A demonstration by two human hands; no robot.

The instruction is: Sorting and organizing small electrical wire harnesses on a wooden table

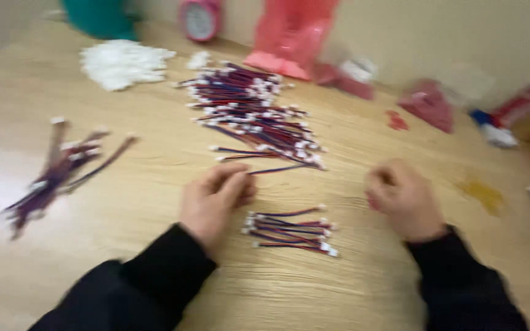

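- Wire lead (pixel 280 169), red and blue, mid-bench; left hand (pixel 213 199) pinches its near end; it looks light, limp, best held by the white plug
- Small bundle (pixel 291 230) lies just beside that hand; big pile (pixel 253 110) lies toward the far edge
- Right hand (pixel 403 197) is curled shut; contents unclear in the blur

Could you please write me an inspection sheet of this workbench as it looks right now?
Surface: wooden table, pale, blurred by motion.
Job's things: single wire lead at the left hand; small lead stack between the hands.
Clutter: large lead pile, loose lead bunch, white connector heap, red bags.
Hands: left fingers pinch the lead; right hand closed, contents unclear.
Cables: nothing seen beyond the leads.
Surroundings: pink clock, teal container, beige wall.
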